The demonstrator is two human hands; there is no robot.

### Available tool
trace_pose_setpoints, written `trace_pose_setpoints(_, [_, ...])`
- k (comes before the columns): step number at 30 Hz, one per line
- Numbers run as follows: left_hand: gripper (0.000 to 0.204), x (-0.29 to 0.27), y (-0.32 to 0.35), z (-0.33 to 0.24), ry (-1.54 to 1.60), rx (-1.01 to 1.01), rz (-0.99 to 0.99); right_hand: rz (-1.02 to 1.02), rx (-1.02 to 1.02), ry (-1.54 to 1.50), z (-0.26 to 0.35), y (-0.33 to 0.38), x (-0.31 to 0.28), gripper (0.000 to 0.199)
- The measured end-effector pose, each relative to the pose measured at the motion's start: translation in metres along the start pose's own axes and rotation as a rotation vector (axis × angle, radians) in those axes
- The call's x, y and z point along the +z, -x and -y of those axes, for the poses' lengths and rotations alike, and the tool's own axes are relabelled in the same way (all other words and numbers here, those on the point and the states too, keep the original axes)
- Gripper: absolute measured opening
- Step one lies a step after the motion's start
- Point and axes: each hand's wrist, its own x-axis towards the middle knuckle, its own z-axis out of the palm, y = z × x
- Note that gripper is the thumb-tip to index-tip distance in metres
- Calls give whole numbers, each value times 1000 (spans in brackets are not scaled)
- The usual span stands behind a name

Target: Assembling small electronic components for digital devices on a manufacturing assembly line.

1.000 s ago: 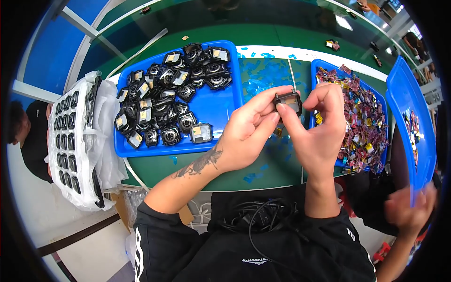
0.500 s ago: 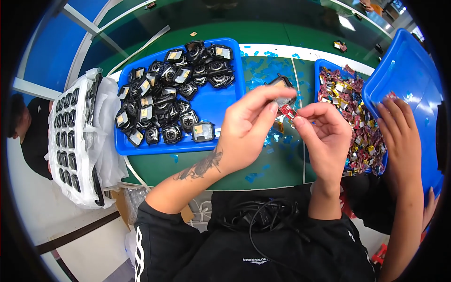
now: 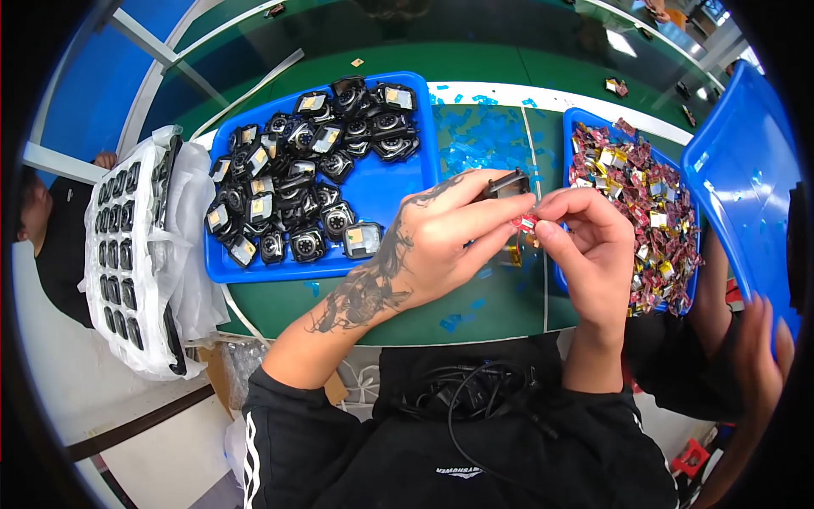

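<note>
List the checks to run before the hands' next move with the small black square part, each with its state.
1. Left hand grips small black square part: ok.
2. Right hand pinches tiny red piece at the fingertips: ok.
3. Red piece seated in the part: cannot tell.
4. Blue plastic tray of black parts close by the left hand: ok.
5. Blue tray of red foil pieces beside the right hand: ok.

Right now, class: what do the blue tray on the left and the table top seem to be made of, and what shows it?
Blue tray: likely moulded plastic, smooth and slightly glossy, with an even colour and rounded raised rim. Table top: apparently a green rubbery or vinyl mat, faintly shiny; overhead lights reflect softly in it.
</note>
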Motion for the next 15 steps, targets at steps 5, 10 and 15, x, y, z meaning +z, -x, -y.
trace_pose_setpoints(5, [27,1,-1,0,172,-157,155,54,200,-251,7,1,-15,11])
trace_pose_setpoints(10, [16,5,2,-6,717,-674,227,71,210,-310,0,1,-17,11])
trace_pose_setpoints(15, [15,8,1,-3,748,-797,236,-66,34,6,9,5,0,18])
